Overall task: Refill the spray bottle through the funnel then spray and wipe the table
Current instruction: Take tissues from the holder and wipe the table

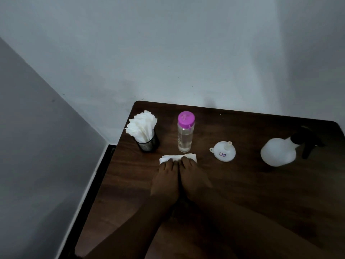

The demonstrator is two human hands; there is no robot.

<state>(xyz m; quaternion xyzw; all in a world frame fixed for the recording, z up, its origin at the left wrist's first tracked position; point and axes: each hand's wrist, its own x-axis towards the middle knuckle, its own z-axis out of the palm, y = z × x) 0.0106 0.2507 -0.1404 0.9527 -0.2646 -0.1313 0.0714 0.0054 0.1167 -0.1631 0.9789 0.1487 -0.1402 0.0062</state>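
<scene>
The head view showed me, nearest, two hands pressed flat side by side on one folded white tissue [178,157]: the left hand [165,177] and the right hand [194,176], fingers together, pinching nothing. The tissue lay on the dark wooden table [261,202].

I judged the main risk just behind it. One clear bottle with a pink cap [185,131] stood very near the tissue's far edge, so a forward wiping push could knock it over. One funnel [223,151] lay upside down to the right, apart from the one spray bottle [280,152], which stood near the right edge. Farthest left, one mesh cup [148,143] held many tissues; a wide sweep could tip it.
</scene>
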